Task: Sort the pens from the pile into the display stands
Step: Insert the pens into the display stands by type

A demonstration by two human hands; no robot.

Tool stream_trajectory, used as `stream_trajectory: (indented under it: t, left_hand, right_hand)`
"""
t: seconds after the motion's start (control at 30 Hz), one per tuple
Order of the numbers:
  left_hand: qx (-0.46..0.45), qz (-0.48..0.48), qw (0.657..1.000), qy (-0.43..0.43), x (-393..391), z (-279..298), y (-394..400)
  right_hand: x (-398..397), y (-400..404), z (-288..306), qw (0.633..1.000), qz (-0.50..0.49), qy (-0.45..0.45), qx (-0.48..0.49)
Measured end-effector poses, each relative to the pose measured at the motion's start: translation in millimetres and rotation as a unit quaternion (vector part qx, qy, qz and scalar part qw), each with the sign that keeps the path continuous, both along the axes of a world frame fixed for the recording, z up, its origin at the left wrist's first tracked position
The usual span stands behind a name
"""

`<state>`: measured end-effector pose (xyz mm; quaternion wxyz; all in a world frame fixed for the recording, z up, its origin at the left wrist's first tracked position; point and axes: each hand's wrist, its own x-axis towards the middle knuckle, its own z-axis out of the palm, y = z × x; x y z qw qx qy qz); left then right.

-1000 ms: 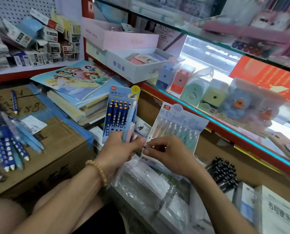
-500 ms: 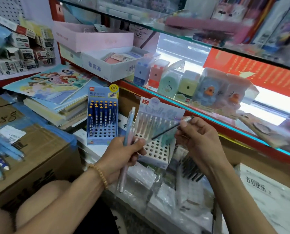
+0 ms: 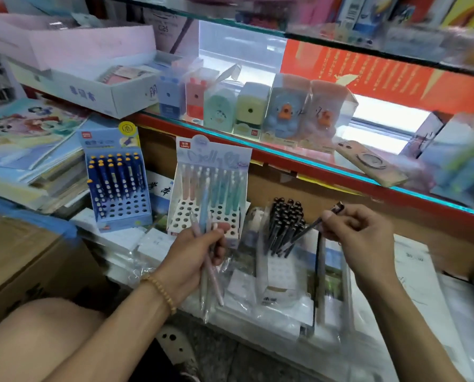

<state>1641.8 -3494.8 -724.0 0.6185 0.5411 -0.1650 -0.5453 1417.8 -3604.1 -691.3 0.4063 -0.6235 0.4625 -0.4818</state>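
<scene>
Gripping pastel pens (image 3: pixel 206 260) in our left hand (image 3: pixel 194 257), we pinch a black pen (image 3: pixel 310 230) in our right hand (image 3: pixel 360 232) beside the black-pen stand (image 3: pixel 280 260); the pastel stand (image 3: pixel 208 188), labelled "LANTU", has free holes in front.

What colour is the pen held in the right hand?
Black, seen in the head view: slim black pen pinched by the right hand.

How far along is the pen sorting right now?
Partly done. The blue stand has its back rows filled, the pastel stand too, and the black pens' stand looks fairly full. In hand: the right hand pinches a black pen; the left hand grips pastel pens. Left: empty front holes.
</scene>
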Motion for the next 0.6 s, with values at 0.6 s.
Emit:
stream_trajectory:
  t: [0.6]
  left_hand:
    - [-0.046, -0.006, 0.999, 0.008, 3, -2, 8]
  right_hand:
    - [28, -3, -56, 0.971, -0.017, 0.228, -0.066]
